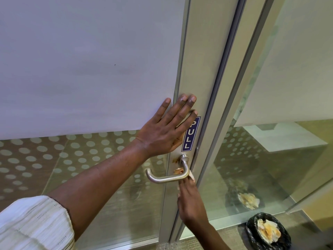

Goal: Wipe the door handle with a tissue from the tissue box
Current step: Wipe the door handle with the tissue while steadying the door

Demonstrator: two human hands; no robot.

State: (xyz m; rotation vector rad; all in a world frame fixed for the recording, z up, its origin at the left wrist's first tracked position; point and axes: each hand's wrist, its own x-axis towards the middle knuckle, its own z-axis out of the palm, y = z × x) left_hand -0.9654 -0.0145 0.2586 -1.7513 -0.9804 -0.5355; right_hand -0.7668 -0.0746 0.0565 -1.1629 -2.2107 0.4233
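Note:
A brushed-metal lever door handle [167,178] sticks out from the grey door frame [201,69], with brown smears on the plate behind it. My left hand [165,131] lies flat and spread on the frame and frosted glass just above the handle, partly covering a blue PULL sticker [191,136]. My right hand [189,201] reaches up from below and presses a small stained tissue [191,176] against the handle's bend; most of the tissue is hidden by the fingers and the handle. No tissue box is in view.
A black-lined waste bin [266,231] with crumpled stained tissues stands on the floor at the lower right, and its reflection shows in the glass side panel [252,159]. The door glass [81,69] is frosted above and dotted below.

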